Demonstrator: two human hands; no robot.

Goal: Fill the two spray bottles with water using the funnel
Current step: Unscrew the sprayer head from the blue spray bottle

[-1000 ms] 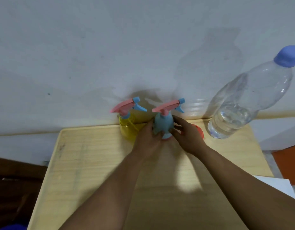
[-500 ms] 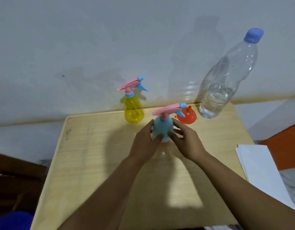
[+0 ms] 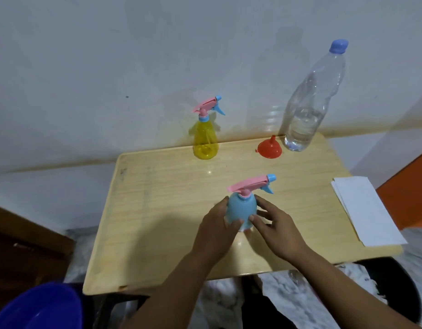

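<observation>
Pulled from twelve toward six o'clock on the worktop [image 3: 157, 210], our hands' curled fingers cup the light, slippery blue spray bottle [image 3: 241, 211], best gripped around its belly.

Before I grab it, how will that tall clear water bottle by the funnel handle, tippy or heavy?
The water bottle is tall and slim, so a push near its blue cap would probably tip it. Water shows only in the lower part, so it is likely fairly light and bottom-weighted. Its thin clear wall may dent under a squeeze.
</observation>
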